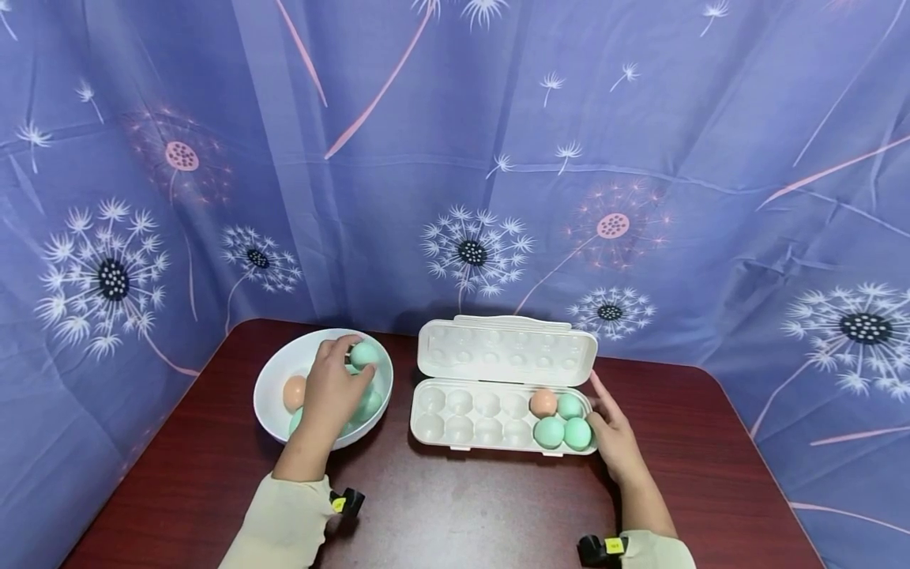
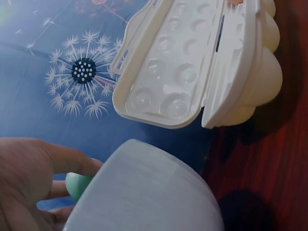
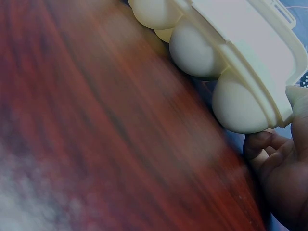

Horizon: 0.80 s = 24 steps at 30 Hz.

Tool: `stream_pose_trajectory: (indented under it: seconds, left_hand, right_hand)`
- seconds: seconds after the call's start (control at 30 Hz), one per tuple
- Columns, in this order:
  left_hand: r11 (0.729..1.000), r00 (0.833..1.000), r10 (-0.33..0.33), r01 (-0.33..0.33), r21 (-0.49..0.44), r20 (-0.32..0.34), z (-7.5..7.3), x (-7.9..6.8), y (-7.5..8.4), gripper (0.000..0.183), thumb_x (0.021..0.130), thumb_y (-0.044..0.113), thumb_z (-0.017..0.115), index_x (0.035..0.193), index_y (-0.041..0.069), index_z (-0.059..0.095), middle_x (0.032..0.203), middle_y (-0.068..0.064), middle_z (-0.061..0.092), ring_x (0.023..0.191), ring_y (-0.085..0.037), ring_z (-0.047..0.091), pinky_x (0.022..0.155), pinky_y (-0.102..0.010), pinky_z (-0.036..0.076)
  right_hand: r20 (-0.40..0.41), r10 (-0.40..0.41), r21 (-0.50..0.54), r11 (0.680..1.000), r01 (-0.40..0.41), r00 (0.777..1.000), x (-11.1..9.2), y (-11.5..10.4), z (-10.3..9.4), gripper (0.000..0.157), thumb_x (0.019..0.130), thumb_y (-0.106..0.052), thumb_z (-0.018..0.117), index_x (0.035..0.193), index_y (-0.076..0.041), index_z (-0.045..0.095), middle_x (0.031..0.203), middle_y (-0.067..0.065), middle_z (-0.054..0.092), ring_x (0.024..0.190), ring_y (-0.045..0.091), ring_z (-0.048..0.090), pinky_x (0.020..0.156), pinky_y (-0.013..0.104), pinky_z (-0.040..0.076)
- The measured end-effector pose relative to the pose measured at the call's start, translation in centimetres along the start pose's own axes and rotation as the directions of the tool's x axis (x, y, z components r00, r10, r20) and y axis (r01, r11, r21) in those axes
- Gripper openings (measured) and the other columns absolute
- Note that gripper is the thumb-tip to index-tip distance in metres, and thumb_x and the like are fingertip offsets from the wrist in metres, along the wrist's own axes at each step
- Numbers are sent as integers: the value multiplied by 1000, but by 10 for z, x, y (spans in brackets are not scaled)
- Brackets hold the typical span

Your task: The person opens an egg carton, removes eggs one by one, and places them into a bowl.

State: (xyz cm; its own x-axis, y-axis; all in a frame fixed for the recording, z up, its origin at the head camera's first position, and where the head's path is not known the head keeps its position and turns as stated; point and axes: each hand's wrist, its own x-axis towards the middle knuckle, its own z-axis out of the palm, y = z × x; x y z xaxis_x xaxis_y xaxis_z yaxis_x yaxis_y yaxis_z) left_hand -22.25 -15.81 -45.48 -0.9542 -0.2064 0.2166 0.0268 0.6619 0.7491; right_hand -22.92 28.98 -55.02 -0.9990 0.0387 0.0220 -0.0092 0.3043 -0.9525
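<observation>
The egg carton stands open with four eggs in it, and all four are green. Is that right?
Not quite: one of the four isn't green. The head view shows the open egg carton holding three green eggs and one orange-brown egg.

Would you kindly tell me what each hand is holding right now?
Left hand: closed, holding a green egg at the white bowl.
Right hand: closed on the right end of the egg carton.
</observation>
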Motion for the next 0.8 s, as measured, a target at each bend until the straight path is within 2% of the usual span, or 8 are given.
stream_pose_trajectory:
  seconds: [0.23,0.47,0.8]
  left_hand:
    - [999,998,-35,33,40,50,2,3,-9,51,86,19,72,133,3,59,124,-23,55,107,-37,62,94,-50,49]
    - [997,996,-42,37,70,77,4,6,-17,52,86,19,73,134,2,58,121,-26,59,110,-40,60,97,-52,48]
    - [994,991,-63,52,95,118,7,8,-18,55,88,23,74,135,1,56,118,-24,61,106,-38,61,93,-52,48]
  right_hand:
    - [6,-6,0,1000,6,1000,0,1,0,71,102,2,40,162,-31,20,120,7,58,100,3,55,79,21,49]
    - [2,-15,-4,1000,15,1000,0,-1,1,71,102,2,40,162,-30,21,120,9,58,99,2,55,80,20,48]
    - [-4,-2,-5,1000,1,1000,0,-1,0,71,102,2,40,162,-31,21,120,9,58,99,2,55,80,20,49]
